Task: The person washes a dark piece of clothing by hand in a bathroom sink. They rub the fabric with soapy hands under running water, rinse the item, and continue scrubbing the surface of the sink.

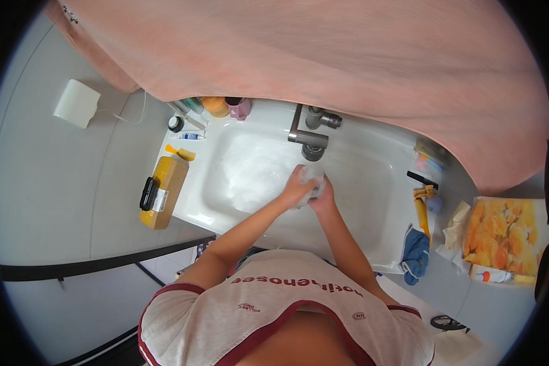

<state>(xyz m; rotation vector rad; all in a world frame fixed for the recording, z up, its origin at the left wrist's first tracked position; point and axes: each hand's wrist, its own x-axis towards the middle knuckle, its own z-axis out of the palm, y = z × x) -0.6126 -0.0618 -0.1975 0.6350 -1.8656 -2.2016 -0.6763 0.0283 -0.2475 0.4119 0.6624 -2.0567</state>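
Note:
Both my hands meet over the white washbasin (361,196), just below the dark grey faucet (312,148). My left hand (296,186) and my right hand (325,194) are closed around a white foamy mass (313,177). Suds cover it, so whether cloth or another thing lies inside cannot be made out. Sudsy water (242,169) fills the basin's left part with white froth.
A pink cloth (325,50) hangs over the back of the basin. On the left ledge are a pink mug (239,109), a toothpaste tube (191,136), a yellow comb (180,153) and a taped box (167,194). A blue cloth (415,254) drapes the right rim.

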